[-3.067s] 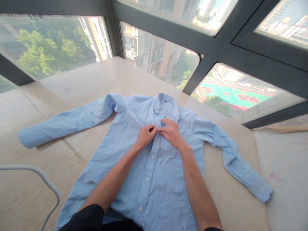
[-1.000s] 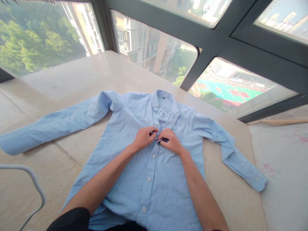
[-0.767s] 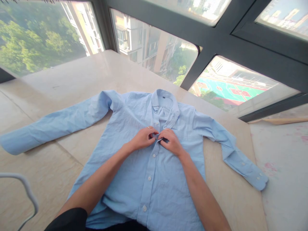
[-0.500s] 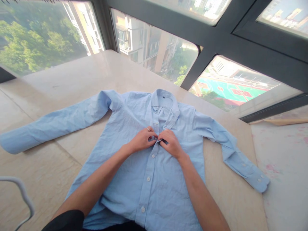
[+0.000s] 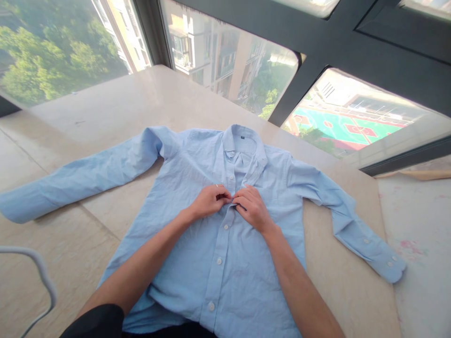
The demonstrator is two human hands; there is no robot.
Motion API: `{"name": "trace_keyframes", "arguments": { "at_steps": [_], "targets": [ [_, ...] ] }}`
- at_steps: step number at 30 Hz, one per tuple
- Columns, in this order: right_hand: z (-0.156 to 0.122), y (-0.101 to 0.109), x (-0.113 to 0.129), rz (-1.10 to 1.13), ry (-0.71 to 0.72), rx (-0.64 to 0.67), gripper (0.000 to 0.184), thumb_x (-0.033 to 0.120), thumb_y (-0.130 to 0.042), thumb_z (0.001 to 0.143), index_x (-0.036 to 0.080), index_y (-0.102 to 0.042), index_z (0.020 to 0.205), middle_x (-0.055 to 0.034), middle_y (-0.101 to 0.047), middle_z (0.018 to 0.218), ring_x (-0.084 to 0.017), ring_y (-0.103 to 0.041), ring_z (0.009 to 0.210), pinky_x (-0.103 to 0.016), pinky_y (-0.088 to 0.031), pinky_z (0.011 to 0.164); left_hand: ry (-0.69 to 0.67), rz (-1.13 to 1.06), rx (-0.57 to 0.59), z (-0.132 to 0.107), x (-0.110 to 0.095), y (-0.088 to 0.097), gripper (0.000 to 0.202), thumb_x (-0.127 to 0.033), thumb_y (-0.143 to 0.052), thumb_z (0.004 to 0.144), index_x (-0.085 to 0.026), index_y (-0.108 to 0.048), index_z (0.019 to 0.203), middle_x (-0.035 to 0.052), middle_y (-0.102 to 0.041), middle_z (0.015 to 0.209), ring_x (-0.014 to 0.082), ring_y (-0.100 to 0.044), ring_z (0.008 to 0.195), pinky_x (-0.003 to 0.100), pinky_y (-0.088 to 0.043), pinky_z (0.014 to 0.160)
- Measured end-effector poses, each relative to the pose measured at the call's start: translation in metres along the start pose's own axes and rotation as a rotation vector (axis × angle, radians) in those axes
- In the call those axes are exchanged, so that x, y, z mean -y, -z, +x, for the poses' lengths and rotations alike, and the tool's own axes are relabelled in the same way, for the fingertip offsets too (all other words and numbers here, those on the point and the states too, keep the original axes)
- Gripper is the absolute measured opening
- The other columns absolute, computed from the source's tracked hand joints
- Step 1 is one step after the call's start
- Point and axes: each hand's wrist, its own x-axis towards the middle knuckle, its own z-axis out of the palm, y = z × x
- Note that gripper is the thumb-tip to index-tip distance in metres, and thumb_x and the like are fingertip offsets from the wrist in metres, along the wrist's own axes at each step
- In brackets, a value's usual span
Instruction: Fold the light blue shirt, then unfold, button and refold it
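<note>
A light blue button-up shirt lies front up, its collar pointing away from me and both sleeves spread. Below the open neck, my left hand pinches the left side of the front placket; a ring shows on one finger. My right hand grips the placket edge from the other side, and the fingertips of the two hands meet. Whatever button sits between them is hidden by the fingers. Several white buttons, one of them the lowest button, run down the placket towards me.
The shirt rests on a beige stone ledge. Dark window frames rise behind it. A white cable curves at the lower left. A pale floral cloth borders the ledge on the right.
My left fingers have closed more tightly together at the placket. My right hand stays on the fabric with its fingers slightly shifted. The view has tilted down a little.
</note>
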Motion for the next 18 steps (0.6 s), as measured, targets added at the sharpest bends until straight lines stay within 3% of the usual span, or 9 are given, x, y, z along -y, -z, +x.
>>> {"name": "trace_keyframes", "arguments": {
  "at_steps": [5, 10, 18],
  "targets": [
    [-0.0004, 0.0000, 0.0000, -0.029, 0.005, -0.003, 0.021, 0.009, -0.053, 0.090, 0.025, -0.066, 0.089, -0.0015, -0.069, 0.087, -0.018, -0.061, 0.089, -0.045, -0.037, 0.107, 0.071, -0.140, -0.044, 0.0011, 0.0020, -0.0004, 0.009, -0.020, -0.065, 0.077, -0.017, -0.072, 0.081, 0.0003, -0.068, 0.073, 0.0119, -0.059, 0.067, 0.023, -0.045, 0.064],
    [-0.0006, -0.0002, -0.0006, -0.028, 0.013, -0.008, 0.021, 0.008, -0.054, 0.089, 0.025, -0.067, 0.091, -0.0016, -0.070, 0.088, -0.018, -0.061, 0.090, -0.045, -0.037, 0.108, 0.125, -0.270, -0.037, 0.0021, 0.0023, 0.0022, 0.021, -0.029, -0.068, 0.076, -0.015, -0.072, 0.090, 0.0017, -0.071, 0.075, 0.0133, -0.062, 0.068, 0.023, -0.049, 0.064],
    [-0.0007, 0.0000, -0.0004, -0.019, 0.014, -0.032, 0.023, 0.009, -0.053, 0.090, 0.026, -0.068, 0.092, -0.0015, -0.071, 0.088, -0.018, -0.062, 0.090, -0.046, -0.039, 0.106, 0.130, -0.251, -0.055, 0.0027, 0.0017, 0.0014, 0.021, -0.032, -0.069, 0.075, -0.015, -0.072, 0.088, 0.0017, -0.073, 0.076, 0.0144, -0.065, 0.070, 0.025, -0.052, 0.068]
  ]
}}
